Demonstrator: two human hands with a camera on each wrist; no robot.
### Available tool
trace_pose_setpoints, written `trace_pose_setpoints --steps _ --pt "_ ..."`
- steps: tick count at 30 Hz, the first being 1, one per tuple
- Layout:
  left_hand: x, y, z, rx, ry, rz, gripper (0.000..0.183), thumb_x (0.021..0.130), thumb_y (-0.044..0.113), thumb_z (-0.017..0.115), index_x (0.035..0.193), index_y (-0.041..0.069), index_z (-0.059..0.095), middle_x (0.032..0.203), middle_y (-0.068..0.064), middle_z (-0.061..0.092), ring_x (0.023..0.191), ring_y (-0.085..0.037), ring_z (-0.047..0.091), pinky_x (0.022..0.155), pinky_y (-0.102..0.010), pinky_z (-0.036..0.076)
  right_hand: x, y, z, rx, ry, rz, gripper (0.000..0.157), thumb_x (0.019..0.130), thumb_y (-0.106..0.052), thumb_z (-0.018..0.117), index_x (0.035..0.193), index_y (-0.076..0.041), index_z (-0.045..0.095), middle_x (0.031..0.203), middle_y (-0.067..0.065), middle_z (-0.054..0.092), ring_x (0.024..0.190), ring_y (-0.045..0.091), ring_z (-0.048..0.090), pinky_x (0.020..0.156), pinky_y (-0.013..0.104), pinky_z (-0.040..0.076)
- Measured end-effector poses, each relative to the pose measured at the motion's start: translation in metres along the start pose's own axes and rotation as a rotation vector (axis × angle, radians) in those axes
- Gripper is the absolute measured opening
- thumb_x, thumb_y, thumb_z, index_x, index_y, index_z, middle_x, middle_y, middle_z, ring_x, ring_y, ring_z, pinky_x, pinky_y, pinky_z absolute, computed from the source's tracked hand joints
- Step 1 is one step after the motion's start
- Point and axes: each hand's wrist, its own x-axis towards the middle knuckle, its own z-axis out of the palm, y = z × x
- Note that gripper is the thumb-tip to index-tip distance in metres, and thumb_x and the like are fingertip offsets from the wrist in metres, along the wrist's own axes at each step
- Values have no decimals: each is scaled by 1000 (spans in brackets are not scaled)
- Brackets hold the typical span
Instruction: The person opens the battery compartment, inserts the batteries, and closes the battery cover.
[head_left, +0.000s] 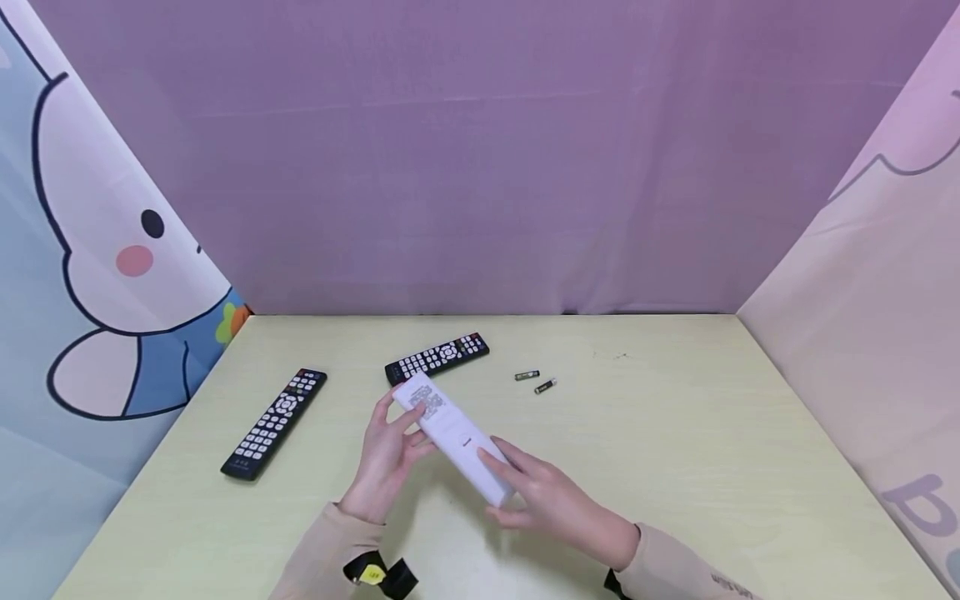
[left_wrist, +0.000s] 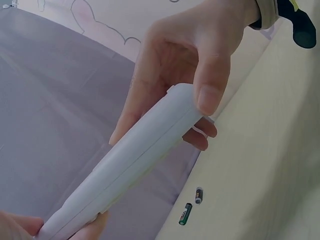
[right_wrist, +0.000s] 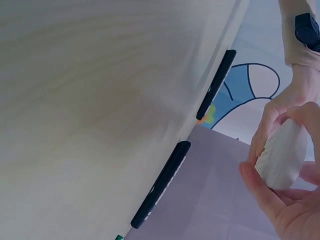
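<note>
White remote control (head_left: 450,429), long axis eleven-to-five o'clock: left hand (head_left: 385,465) grips its far end, right hand (head_left: 553,497) its near.

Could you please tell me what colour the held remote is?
The held remote is white; the head view shows it best.

Pale table (head_left: 675,450), two remotes (head_left: 276,423) (head_left: 437,358), two batteries (head_left: 527,376) (head_left: 545,387)

White, black, purple
We see a long white plastic remote (head_left: 453,429), two black white-buttoned remotes (head_left: 274,425) (head_left: 437,359), purple cloth backdrop (head_left: 480,183).
</note>
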Motion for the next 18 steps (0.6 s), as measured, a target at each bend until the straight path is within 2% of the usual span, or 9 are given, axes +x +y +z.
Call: trace_pose_setpoints --steps 10,18 --pt "0 -3 -1 -6 1 -10 58 88 3 47 138 14 18 116 -17 45 78 -22 62 77 -36 51 0 2 0 -38 10 6 63 61 -20 76 115 4 55 105 27 57 77 27 63 64 22 53" --pt "-2 0 -1 19 -21 2 59 90 6 45 140 21 18 119 -17 43 83 -21 61 75 -30 52 -1 1 2 70 8 76 62 65 -17 74 119 5 51 111 27 54 86 30 61 71 21 53"
